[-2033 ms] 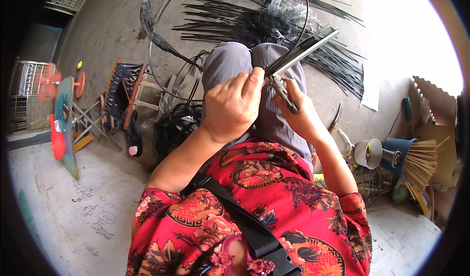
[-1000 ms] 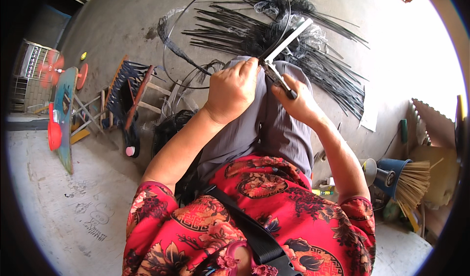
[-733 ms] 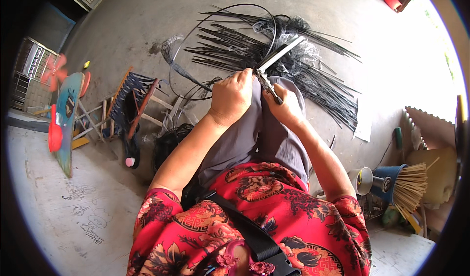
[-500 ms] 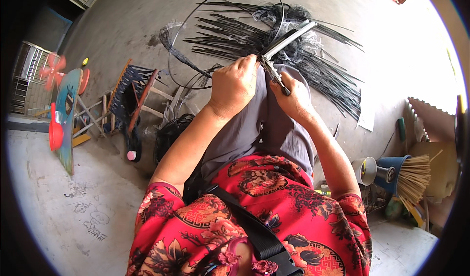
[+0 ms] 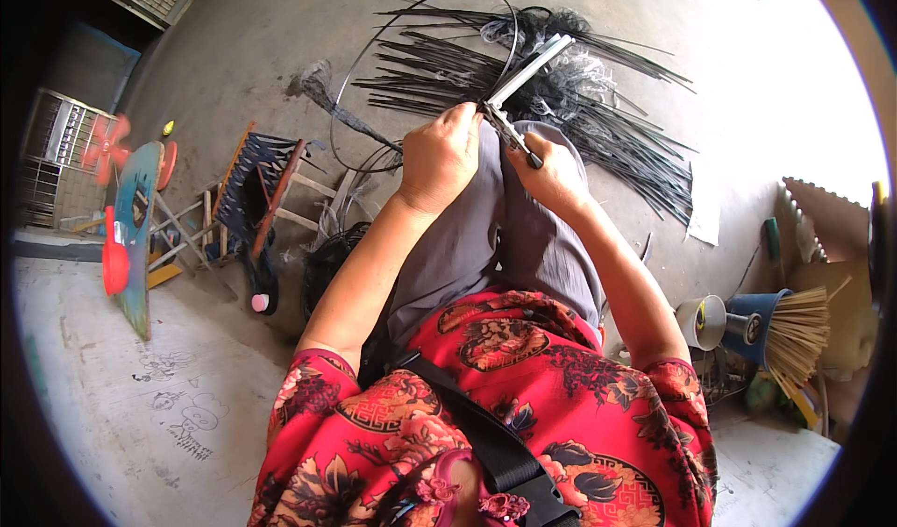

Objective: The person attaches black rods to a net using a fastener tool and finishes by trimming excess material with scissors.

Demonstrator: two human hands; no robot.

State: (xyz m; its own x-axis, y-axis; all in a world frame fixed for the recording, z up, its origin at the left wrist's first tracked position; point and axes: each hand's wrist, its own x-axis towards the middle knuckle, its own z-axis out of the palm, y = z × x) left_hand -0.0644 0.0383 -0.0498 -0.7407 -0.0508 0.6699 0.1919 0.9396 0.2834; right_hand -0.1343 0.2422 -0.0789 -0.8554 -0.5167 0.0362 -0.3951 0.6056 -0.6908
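My left hand [image 5: 439, 158] is closed in a fist over my lap, its thumb side up against the head of a metal tool. A thin black strip [image 5: 378, 36], bent in a wide loop, runs out from this fist and arcs over the floor. My right hand [image 5: 551, 177] grips the dark handle of the metal hand tool [image 5: 528, 69]. The tool has a long silver bar that points away to the upper right and a jointed part near my fingers. What sits in its jaws is too small to tell.
Beyond my knees lies a spread of long black strips [image 5: 430, 64] with pale netting. At left are a low wooden chair [image 5: 280, 191] and a teal board [image 5: 140, 209] with red parts. At right, a blue bucket [image 5: 747, 335] stands by thin wooden sticks [image 5: 799, 331].
Both hands and the metal tool have shifted slightly left and nearer to me. The looped strip has moved left and lower with them. Both grips stay closed.
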